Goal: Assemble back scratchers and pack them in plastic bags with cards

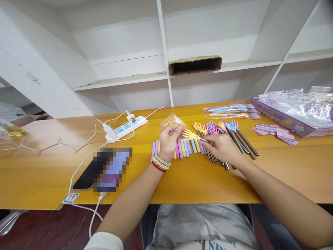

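Observation:
My left hand [169, 140] pinches a clear plastic bag [173, 121] that stands up behind its fingers. My right hand [220, 146] grips a metal rod with a yellow hand-shaped head [191, 134], which points left towards the bag's edge. Under and between my hands lies a row of pastel sticks [182, 149] in purple, yellow, blue and pink. Beside and behind my right hand is a pile of metal rods [241, 142] with hand-shaped heads in yellow, purple, pink and blue.
Bagged items [229, 111] lie at the back, near printed cards [274, 132] and a purple box [293, 119] of plastic bags. To the left are a power strip [127, 128] with cables and two phones [111, 170]. A cardboard box [195, 66] sits on the white shelf.

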{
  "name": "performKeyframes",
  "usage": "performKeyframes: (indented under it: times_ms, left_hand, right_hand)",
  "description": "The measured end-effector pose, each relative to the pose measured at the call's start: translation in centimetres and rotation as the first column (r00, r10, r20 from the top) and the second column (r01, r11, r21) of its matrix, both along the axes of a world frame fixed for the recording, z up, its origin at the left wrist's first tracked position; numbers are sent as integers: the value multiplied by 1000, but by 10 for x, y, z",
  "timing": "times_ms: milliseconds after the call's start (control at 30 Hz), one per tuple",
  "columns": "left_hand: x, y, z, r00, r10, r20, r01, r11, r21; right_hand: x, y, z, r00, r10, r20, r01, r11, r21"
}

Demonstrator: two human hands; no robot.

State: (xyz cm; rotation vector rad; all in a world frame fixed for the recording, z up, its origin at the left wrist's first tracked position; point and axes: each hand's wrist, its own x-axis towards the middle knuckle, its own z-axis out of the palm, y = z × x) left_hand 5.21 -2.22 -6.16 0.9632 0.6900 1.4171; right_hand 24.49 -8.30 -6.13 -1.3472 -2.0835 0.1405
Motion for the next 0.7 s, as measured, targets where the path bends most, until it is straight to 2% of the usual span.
performKeyframes:
  times_ms: [133,333,567,700]
  left_hand:
    - [1,-4,4,999,-48,24,48,999,-16]
    - [4,-7,0,994,-108,-11,107,994,-25]
    - [9,-16,-4,952,-290,-96,291,957,-8]
    - [10,-18,-3,955,-272,-114,274,962,3]
  right_hand:
    - [-1,0,-1,998,-53,-25,54,998,40]
    - [-2,0,-4,996,-72,-59,75,995,58]
    - [0,4,-8,994,-101,-51,106,989,100]
    - [-1,6,-9,992,-92,-81,103,984,145]
